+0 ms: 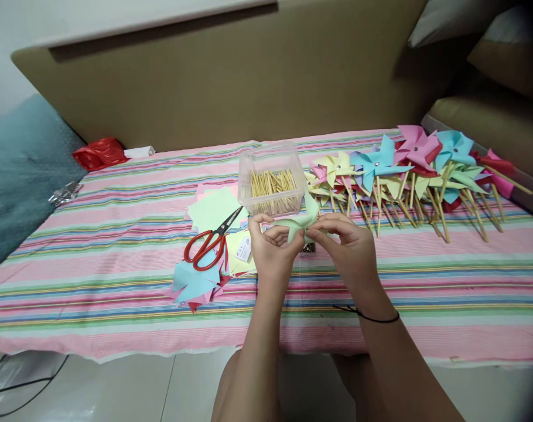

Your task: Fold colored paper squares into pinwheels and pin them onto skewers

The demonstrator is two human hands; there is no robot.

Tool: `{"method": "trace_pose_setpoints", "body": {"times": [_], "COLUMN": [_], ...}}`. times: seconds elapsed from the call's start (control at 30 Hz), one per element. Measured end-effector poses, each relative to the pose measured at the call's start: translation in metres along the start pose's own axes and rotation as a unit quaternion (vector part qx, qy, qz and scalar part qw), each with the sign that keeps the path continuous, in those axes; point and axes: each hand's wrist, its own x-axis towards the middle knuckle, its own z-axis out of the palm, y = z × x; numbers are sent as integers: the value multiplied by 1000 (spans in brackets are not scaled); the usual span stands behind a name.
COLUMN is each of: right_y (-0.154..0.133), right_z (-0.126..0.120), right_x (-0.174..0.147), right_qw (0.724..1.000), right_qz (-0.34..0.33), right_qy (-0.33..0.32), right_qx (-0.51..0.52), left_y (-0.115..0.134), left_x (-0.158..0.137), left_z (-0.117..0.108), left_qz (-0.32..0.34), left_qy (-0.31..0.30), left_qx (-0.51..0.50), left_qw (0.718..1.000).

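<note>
As both hands [273, 249] [354, 249] pinch closed, they hold green paper [298, 224].

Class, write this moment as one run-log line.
left hand: holding pale green paper | right hand: pinching same paper | red-handled scissors: on papers | sticks: in clear box

Pale green paper [299, 223], striped pink cloth [130, 234], perhaps brown cushion [506, 64]

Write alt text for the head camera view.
A person's left hand and right hand hold curled pale green paper above a striped cloth. Beyond is a clear box of sticks; red-handled scissors lie left, pinwheels right.
</note>
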Motion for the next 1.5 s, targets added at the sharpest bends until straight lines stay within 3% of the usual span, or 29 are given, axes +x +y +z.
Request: {"method": "trace_pose_setpoints", "body": {"times": [0.17,0.43,0.67,1.0,1.5], "right_y": [5,7,-1,-3,-2], "right_z": [-2,-2,-4,-5,-9], "right_x": [0,2,2,1,2], "right_qw": [998,998,976,974,981], "right_qz": [38,44,144,148,141], "right_qy": [-11,-3,-46,-28,-27], "right_qx": [40,48,155,169,131], "left_y": [0,2,-1,1,0], "left_x": [-1,-1,0,0,2], "left_z": [0,1,0,-2,0], "left_qz": [3,-6,-10,-25,-36], "left_qy": [-5,-3,-6,-12,-20], "left_qx": [15,11,15,48,8], "left_qw": [1000,1000,1000,998,999]}}
